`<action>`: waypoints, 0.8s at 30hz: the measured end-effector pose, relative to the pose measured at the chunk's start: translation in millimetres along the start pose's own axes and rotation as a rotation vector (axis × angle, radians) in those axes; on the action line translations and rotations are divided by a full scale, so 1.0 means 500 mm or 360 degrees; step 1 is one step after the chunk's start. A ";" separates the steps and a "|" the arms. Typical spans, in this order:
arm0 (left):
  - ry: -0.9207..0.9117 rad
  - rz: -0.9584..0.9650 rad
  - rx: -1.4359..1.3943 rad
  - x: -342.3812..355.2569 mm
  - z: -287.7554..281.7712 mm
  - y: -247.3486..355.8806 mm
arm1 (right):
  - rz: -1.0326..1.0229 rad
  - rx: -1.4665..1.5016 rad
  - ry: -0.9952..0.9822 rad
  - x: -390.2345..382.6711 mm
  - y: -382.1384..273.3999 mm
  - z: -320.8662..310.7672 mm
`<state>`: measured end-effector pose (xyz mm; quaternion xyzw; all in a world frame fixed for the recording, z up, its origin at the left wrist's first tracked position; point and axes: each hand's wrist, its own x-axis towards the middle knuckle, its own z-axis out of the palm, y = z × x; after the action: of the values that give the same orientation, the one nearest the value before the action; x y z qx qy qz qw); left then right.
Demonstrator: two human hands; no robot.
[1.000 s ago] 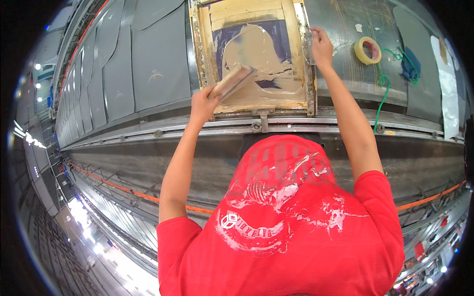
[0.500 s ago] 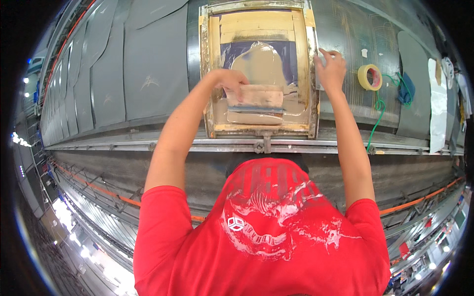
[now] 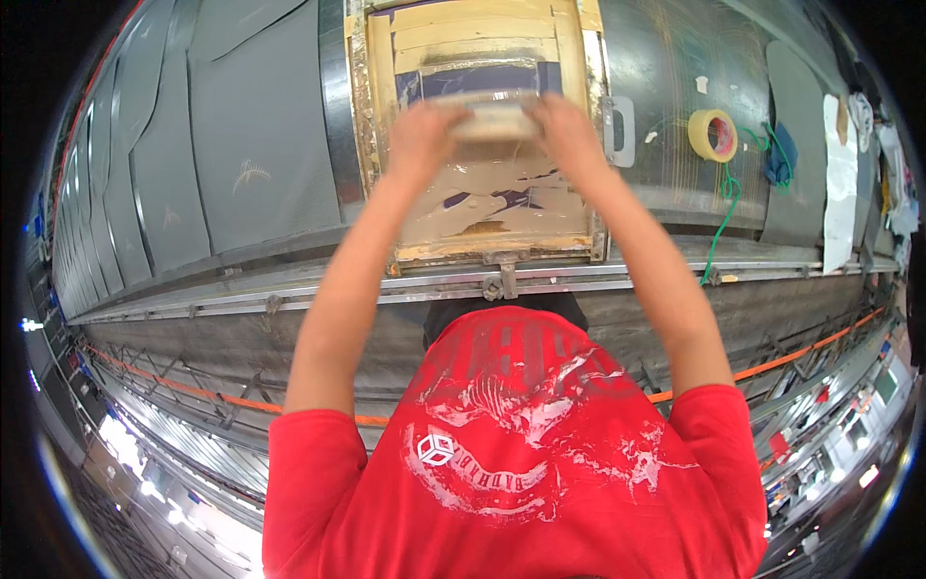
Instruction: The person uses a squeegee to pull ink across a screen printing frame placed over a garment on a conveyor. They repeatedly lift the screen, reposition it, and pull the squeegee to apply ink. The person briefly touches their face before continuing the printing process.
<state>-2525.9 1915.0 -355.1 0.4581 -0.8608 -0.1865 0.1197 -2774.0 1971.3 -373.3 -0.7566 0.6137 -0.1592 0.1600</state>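
A squeegee [image 3: 497, 122] with a pale, broad handle lies crosswise over the screen, smeared by motion. My left hand [image 3: 422, 145] is closed on its left end, and at its right end my right hand [image 3: 569, 143] grips it too; the fingers of both are blurred. Beneath is a screen printing frame [image 3: 359, 106] with worn rails and yellowish tape inside. Beige ink [image 3: 463, 179] coats the mesh nearer to me, with dark purple patches showing through. Farther off, a dark purple band of mesh [image 3: 550, 77] shows beyond the squeegee.
A pale metal handle [image 3: 624, 132] juts from the frame's right side. Further right lie a yellow tape roll [image 3: 712, 135], a green cord [image 3: 719, 227] and a blue cloth [image 3: 781, 154]. Grey sheets [image 3: 256, 125] cover the table at left. A metal rail [image 3: 405, 287] runs along the near edge.
My right hand has left the frame's right edge and taken hold of the squeegee beside my left. The squeegee has moved away from me across the screen. The whole view has shifted slightly.
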 end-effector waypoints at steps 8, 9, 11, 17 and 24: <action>0.0023 0.0134 -0.0117 -0.154 -0.008 0.035 | 0.0033 0.0237 -0.0018 -0.137 -0.097 -0.029; 0.0058 0.0148 -0.0133 -0.108 -0.014 0.008 | 0.0006 0.0237 -0.0008 -0.105 -0.086 -0.044; -0.0055 0.0002 -0.0175 -0.003 -0.039 -0.010 | 0.0044 0.0145 -0.0039 -0.006 -0.032 -0.061; 0.0011 -0.0135 -0.0074 0.133 -0.034 -0.033 | 0.0081 0.0149 0.0199 0.120 0.039 -0.044; 0.0107 0.0134 -0.0129 -0.155 0.038 0.035 | 0.0147 0.0296 0.0125 -0.173 -0.071 0.011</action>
<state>-2503.4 1992.6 -367.3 0.4224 -0.8665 -0.2004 0.1748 -2757.4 2063.2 -366.8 -0.7026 0.6362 -0.2375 0.2125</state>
